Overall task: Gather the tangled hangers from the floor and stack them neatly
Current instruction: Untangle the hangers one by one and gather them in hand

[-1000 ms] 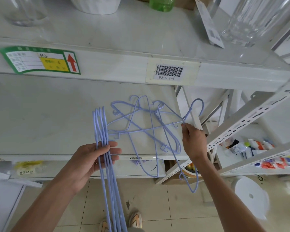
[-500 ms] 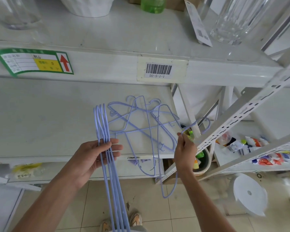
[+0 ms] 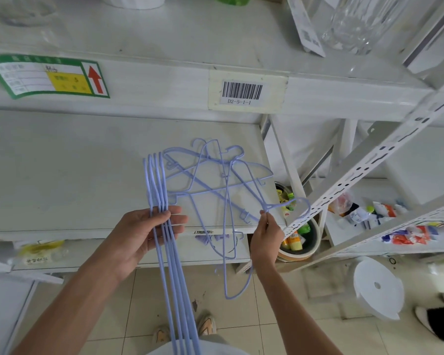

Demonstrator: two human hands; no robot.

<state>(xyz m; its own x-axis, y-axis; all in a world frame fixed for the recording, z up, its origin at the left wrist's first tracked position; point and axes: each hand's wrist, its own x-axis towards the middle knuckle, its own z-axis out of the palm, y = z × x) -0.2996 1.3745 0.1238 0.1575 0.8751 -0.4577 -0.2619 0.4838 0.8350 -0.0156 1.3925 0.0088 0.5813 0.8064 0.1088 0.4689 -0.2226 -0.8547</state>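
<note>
1. Shelf (image 3: 75,175): flat, pale, matte board w/ scuffs, about waist height. I use it as a bench so the knot can lie spread out and I can see what crosses what.
2. Sorted bundle (image 3: 176,278): several lilac hangers lined up flat, seen edge-on, so they read as parallel rods running from above my hand down toward my feet. Kept vertical and off the shelf so they don't re-tangle w/ the rest.
3. Tangled hangers (image 3: 210,185): loose pile on the shelf's right end, some loops drooping over the front edge. Thin wire, smooth plastic-looking coat, rounded shoulders, small notch hooks that I'd guess are what snags. Exact count can't tell.
4. Left hand (image 3: 144,237): clenched around the sorted bundle at mid-length, thumb across the front, fingers behind. Grip near the middle for balance, I reckon.
5. Right hand (image 3: 265,239): pinching one hanger (image 3: 237,278) at its neck, just under the hook (image 3: 296,203), fingertips only. Light pinch so the wire can swivel as it comes free. Its body hangs below the shelf edge; the hook pokes out right, near the slotted upright (image 3: 364,162).
6. Status, my read: partway. None left on the floor tiles in view. Next = thread this one clear of the knot, then add to the bundle. Risk: a notch catching and dragging the pile off the edge.
</note>
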